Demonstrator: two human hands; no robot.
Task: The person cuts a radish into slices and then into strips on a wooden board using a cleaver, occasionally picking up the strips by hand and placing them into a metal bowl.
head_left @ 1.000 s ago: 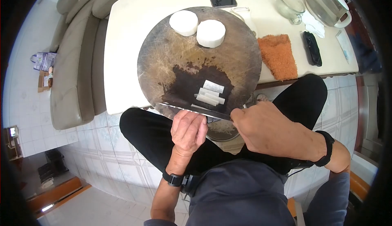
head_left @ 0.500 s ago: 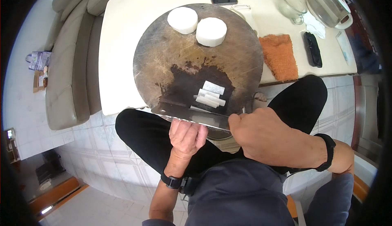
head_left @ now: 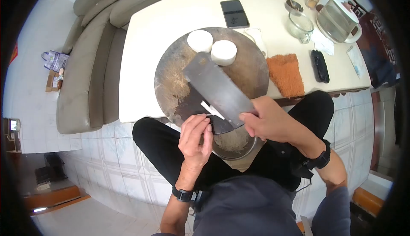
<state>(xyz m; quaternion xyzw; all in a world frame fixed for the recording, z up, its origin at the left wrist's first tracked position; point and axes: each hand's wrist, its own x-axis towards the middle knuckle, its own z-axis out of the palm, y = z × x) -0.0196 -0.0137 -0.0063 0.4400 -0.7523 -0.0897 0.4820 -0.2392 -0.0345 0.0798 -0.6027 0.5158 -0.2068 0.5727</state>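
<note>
My right hand (head_left: 267,118) is closed round the handle of a cleaver (head_left: 220,91), whose broad blade is raised over the round wooden chopping board (head_left: 171,80). Beneath the blade, cut white radish strips (head_left: 212,110) partly show; the cleaver hides the rest. My left hand (head_left: 195,140) is at the board's near edge, fingers bent and tips close together beside the strips. What those fingertips hold, if anything, is too small to make out. Two thick white radish rounds (head_left: 223,52) rest on the far part of the board.
Below the board's near edge is a bowl (head_left: 235,155) of pale shreds. On the cream table (head_left: 141,65) lie a phone (head_left: 234,14), an orange cloth (head_left: 285,76) and a black case (head_left: 320,66). A glass cup (head_left: 300,26) and a pitcher (head_left: 337,19) stand at the back right.
The cleaver has risen from the board's near edge and turned so its flat side faces up, covering most strips. My left hand has come up to the edge. The view has shifted.
</note>
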